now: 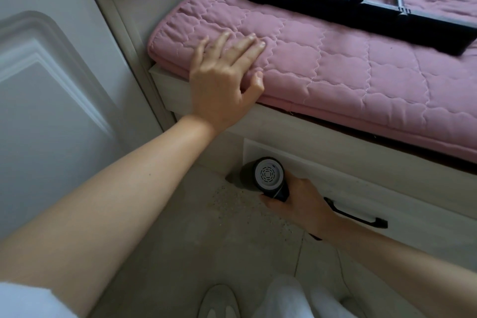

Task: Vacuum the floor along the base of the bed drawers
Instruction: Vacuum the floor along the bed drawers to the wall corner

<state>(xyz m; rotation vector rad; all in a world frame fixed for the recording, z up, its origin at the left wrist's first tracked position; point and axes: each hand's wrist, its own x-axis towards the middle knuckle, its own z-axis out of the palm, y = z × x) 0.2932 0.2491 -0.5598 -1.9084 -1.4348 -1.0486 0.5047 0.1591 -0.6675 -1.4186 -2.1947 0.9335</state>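
My right hand (296,204) grips a small black handheld vacuum (265,178), whose round white vented end faces me. Its nose points down at the floor (206,227) where the white bed drawer (361,188) meets it; the nozzle tip is hidden. Fine crumbs lie scattered on the grey floor just in front of the vacuum. My left hand (224,80) rests with spread fingers on the corner of the pink quilted mattress pad (348,67), the thumb pressed against its edge.
A black drawer handle (361,217) sticks out behind my right wrist. A black frame base with metal legs (361,8) lies on the bed. A white panelled door (51,98) stands at left. My shoe (219,302) is at the bottom.
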